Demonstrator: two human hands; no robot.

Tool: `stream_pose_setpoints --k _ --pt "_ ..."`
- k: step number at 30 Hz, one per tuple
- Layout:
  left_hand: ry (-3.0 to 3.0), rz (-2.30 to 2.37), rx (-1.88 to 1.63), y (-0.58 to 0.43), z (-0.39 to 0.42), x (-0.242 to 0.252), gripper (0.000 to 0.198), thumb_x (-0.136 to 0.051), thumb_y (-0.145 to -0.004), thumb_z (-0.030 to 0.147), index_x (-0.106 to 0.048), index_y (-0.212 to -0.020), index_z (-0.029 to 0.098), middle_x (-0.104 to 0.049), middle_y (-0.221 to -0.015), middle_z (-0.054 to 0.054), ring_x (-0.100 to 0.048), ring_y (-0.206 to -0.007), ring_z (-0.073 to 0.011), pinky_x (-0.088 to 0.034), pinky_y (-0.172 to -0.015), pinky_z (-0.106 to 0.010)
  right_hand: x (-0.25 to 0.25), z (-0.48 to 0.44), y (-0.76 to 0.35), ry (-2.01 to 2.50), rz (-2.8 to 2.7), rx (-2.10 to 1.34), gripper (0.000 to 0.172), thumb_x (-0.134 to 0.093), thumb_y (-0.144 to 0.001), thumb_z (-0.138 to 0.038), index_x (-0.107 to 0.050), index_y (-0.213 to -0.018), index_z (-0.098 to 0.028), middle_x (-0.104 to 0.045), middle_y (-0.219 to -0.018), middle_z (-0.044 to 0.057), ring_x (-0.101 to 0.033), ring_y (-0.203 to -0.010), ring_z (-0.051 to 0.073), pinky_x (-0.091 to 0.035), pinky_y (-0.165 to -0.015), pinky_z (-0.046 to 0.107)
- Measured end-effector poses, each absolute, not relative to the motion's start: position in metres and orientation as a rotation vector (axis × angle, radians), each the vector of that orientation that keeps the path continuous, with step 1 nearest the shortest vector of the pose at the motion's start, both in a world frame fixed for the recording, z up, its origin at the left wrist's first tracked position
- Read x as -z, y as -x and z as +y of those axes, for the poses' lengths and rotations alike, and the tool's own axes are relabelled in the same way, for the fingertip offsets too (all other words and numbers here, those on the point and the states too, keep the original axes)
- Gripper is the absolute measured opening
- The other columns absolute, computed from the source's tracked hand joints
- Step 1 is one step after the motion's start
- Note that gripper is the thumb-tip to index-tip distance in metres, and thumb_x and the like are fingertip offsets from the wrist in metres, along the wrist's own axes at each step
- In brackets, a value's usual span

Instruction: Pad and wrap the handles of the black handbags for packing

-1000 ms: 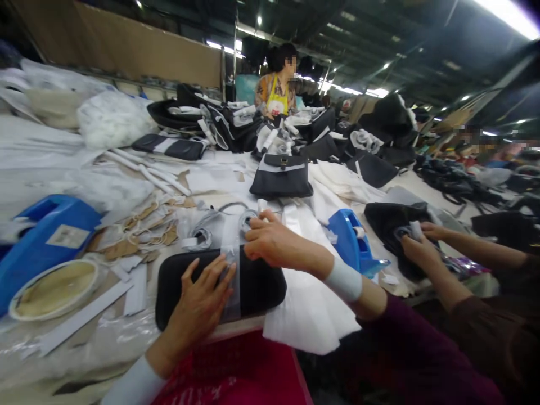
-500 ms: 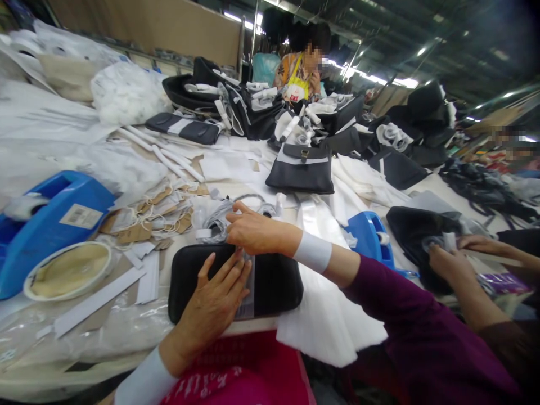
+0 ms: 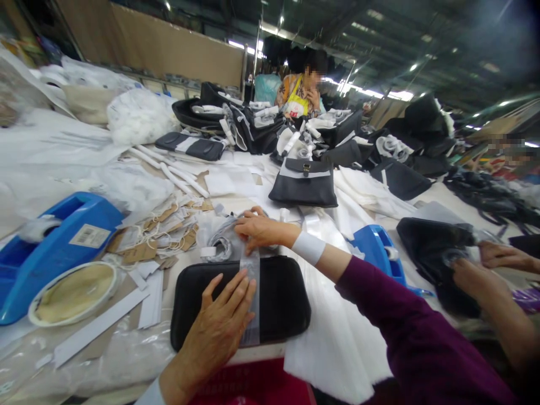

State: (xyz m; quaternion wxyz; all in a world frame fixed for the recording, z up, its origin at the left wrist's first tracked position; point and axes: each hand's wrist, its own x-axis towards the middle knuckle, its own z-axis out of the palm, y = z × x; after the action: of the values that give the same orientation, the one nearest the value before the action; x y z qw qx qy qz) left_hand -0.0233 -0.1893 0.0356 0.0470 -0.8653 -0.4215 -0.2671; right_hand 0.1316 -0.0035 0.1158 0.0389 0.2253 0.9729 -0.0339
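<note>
Left hand (image 3: 221, 318) is lying flat and open, fingers spread, pressing down on the black pouch (image 3: 282, 298) at the near edge of the desk (image 3: 434, 194); its fingertips are touching the clear strip (image 3: 253, 270) that is running across the pouch's middle. Right hand (image 3: 257, 230) is reaching over the pouch's far edge, fingers curled down where the strip's top end is meeting a bagged grey coil (image 3: 221, 244); whether it is pinching or only pressing, I cannot tell.

Sweeping across from the left: a blue tape dispenser (image 3: 63, 247) is sitting at the far left, a round dish (image 3: 71, 292) just in front of it; brown paper tags (image 3: 160, 233) are lying scattered between dispenser and coil; a dark handbag (image 3: 304, 188) is standing further back; a second blue dispenser (image 3: 375, 250) is sitting right of the sleeve; a co-worker's hands (image 3: 472, 275) are working on another black piece at the far right.

By my reading, the strip is being smoothed onto the pouch; the next move is calling for the left palm holding the pouch steady while the strip's top end is pressed over the edge without creasing.
</note>
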Motion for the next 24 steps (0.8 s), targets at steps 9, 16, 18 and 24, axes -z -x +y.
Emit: stream_pose_setpoints --k 9,16,18,24 --pt "2.671 -1.271 0.836 0.033 -0.186 -0.041 0.052 -0.051 -0.084 0.011 -0.05 -0.135 0.02 -0.06 -0.132 -0.006 -0.04 -0.137 -0.018 -0.005 -0.12 -0.039 -0.127 0.015 -0.141 -1.862 3.068 0.436 0.013 -0.056 -0.082 -0.009 -0.067 -0.082 -0.016 -0.068 -0.085 0.004 -0.059 -0.08 0.016 -0.039 -0.075 0.028" --pt "3.033 -1.334 1.06 0.054 -0.177 -0.05 0.031 -0.049 -0.088 0.021 -0.055 -0.118 0.027 -0.063 -0.119 -0.006 -0.047 -0.132 -0.0223 -0.031 -0.114 -0.042 -0.12 0.066 -0.05 -1.552 3.078 0.585 0.017 -0.063 -0.077 -0.011 -0.076 -0.085 -0.019 -0.075 -0.083 0.002 -0.066 -0.076 0.015 -0.044 -0.067 0.021" --pt "3.035 -1.435 1.194 0.069 -0.174 -0.063 0.025 -0.046 -0.092 0.024 -0.058 -0.114 0.028 -0.062 -0.12 -0.006 -0.051 -0.127 -0.0198 -0.04 -0.108 -0.034 -0.114 0.078 -0.018 -1.461 3.081 0.555 0.017 -0.063 -0.078 -0.013 -0.076 -0.087 -0.019 -0.075 -0.085 0.003 -0.067 -0.078 0.015 -0.045 -0.067 0.021" --pt "2.592 -1.892 1.237 0.135 -0.147 -0.103 0.02 -0.048 -0.094 0.029 -0.064 -0.104 0.026 -0.066 -0.109 -0.004 -0.062 -0.106 -0.0174 -0.049 -0.092 -0.026 -0.1 0.093 0.042 -1.089 3.172 0.323 0.032 -0.056 -0.078 -0.007 -0.072 -0.102 -0.023 -0.072 -0.1 0.003 -0.064 -0.093 0.018 -0.046 -0.077 0.026"
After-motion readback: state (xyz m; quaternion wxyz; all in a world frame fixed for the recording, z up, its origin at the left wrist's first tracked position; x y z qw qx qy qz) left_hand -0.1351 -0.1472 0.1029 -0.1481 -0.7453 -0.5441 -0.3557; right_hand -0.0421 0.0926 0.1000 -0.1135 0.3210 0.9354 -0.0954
